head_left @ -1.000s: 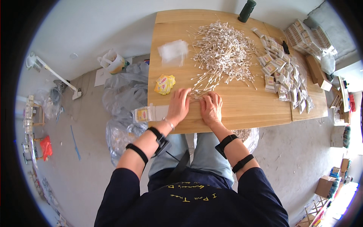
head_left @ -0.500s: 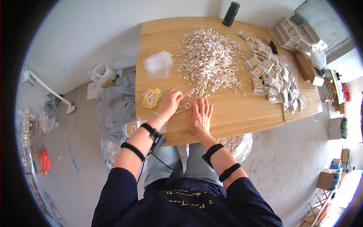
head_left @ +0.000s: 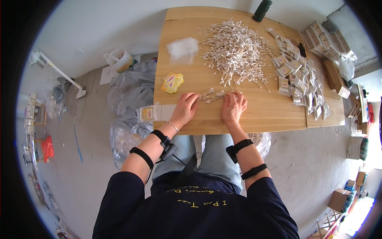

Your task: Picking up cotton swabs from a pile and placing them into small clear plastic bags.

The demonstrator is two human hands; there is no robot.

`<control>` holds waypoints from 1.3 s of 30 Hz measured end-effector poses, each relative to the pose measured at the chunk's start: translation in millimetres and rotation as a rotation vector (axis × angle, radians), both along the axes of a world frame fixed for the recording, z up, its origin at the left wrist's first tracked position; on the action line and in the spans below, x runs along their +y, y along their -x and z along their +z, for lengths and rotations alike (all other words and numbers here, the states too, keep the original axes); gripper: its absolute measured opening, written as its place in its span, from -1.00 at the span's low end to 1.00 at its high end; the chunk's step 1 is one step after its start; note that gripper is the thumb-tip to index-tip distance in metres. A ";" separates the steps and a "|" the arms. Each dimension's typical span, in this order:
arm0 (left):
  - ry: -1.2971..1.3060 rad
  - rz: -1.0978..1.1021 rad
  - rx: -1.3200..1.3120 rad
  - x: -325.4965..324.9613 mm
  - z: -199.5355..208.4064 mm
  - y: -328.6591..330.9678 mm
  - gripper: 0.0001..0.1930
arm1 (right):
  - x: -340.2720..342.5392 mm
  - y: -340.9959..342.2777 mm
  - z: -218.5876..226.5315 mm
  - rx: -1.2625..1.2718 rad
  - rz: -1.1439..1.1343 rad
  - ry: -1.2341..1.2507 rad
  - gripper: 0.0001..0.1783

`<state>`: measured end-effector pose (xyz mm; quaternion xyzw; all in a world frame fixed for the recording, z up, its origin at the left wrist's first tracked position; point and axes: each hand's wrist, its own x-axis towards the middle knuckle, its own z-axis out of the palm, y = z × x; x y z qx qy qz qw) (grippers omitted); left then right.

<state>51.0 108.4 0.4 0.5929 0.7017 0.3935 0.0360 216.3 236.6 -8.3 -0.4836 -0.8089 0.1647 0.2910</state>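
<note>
A small bunch of cotton swabs [head_left: 205, 95] points out from the fingers of my left hand [head_left: 186, 109], which is closed on their near ends. My right hand [head_left: 234, 107] curls its fingers over a second bunch of cotton swabs [head_left: 217, 96] on the tabletop; its fingertips partly cover them. The two bunches lie almost end to end between my hands. Beyond them spreads a large loose pile of cotton swabs [head_left: 238, 51]. Left of the pile are clear plastic bags [head_left: 183, 49], and nearer to my left hand lie yellow printed cards [head_left: 172, 82].
Filled packets [head_left: 296, 73] are heaped on the right of the wooden table [head_left: 270, 113]. A dark green bottle [head_left: 262, 10] stands at the far edge. A printed packet of swabs [head_left: 147, 114] sticks out at the near left edge, above plastic sheeting [head_left: 129, 95] on the floor.
My right hand has gone from flat, spread fingers to a curled grip and moved right, away from my left hand. Swabs now lie in bunches between the hands. The whole view has shifted.
</note>
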 end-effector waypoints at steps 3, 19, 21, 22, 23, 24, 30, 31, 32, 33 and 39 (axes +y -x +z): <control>-0.004 0.083 -0.028 3.0 -2.7 -2.3 -0.76 | 19.3 -20.4 -0.7 -0.044 -0.009 -0.010 -0.78; -0.007 0.014 0.105 -2.9 2.7 -10.0 -0.94 | 33.0 -0.6 5.2 -0.071 0.085 -0.167 -0.87; 0.017 0.002 0.108 -4.2 2.5 -9.0 -0.92 | 34.2 11.0 5.4 -0.064 0.123 -0.195 -0.87; 0.041 -0.013 0.113 -4.9 1.9 -8.7 -0.91 | 31.1 17.1 5.7 -0.056 0.160 -0.223 -0.86; 0.041 -0.010 0.110 -5.1 1.3 -8.9 -0.91 | 25.4 22.9 5.3 -0.058 0.164 -0.223 -0.86; 0.057 0.013 0.091 -6.6 -1.0 -7.8 -0.84 | 15.2 32.8 7.9 -0.052 0.247 -0.211 -0.86; -0.014 0.175 0.047 -1.8 3.4 -11.6 -0.52 | -13.8 42.4 6.4 0.104 0.422 -0.034 -0.77; 0.024 0.144 0.027 -2.8 1.2 -10.7 -0.45 | -11.1 37.0 6.8 0.166 0.349 -0.017 -0.70; 0.025 0.146 0.024 -3.4 -0.9 -8.5 -0.45 | -7.7 31.5 7.5 0.228 0.275 0.001 -0.63; 0.041 0.093 0.035 -3.3 -1.8 -5.2 -0.44 | -2.3 24.7 7.6 0.221 0.228 -0.022 -0.60; 0.064 0.114 0.072 -4.6 7.9 -11.0 -0.44 | -1.6 11.0 0.3 0.083 0.243 -0.054 -0.63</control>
